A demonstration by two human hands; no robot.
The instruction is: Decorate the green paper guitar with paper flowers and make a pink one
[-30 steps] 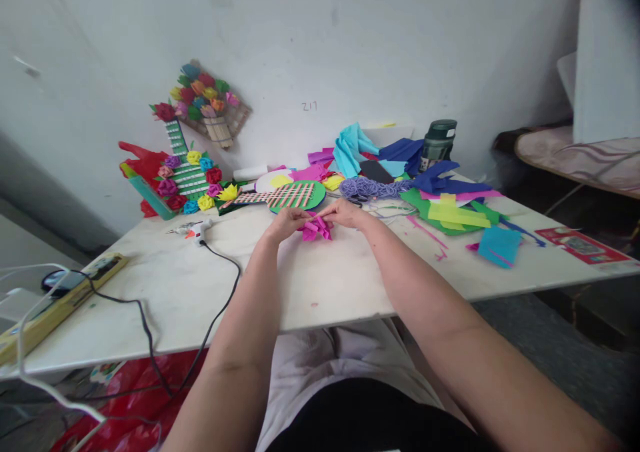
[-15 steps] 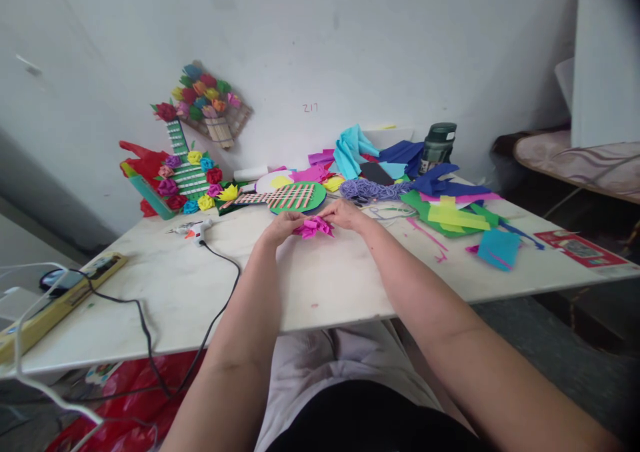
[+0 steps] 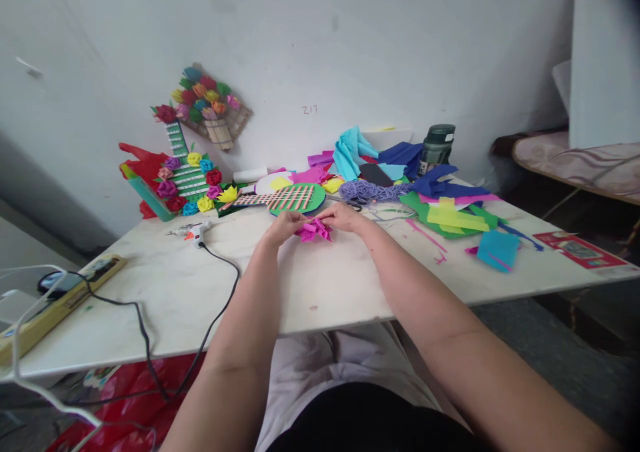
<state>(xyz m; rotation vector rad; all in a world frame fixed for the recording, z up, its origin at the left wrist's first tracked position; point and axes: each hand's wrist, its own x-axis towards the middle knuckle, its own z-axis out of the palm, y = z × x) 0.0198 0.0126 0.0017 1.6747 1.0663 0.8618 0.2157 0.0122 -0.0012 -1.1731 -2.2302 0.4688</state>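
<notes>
Two grips, left hand (image 3: 284,225) and right hand (image 3: 346,217), pinch shut on the pink paper flower (image 3: 314,231) between them.

Illumination is soft, diffuse and moderately bright; the source is out of view. The white stone-pattern tabletop (image 3: 325,285) is evenly lit and carries only faint, soft-edged shadows. The pale grey plaster wall (image 3: 400,52) dims toward the far left. The space beneath the tabletop is dark. Vignetting blackens the upper right corner. Wide-angle distortion bows the near tabletop edge. The crumpled pink paper piece (image 3: 314,230) is saturated, its folds smeared. The near bare forearms (image 3: 240,345) are slightly soft.
</notes>
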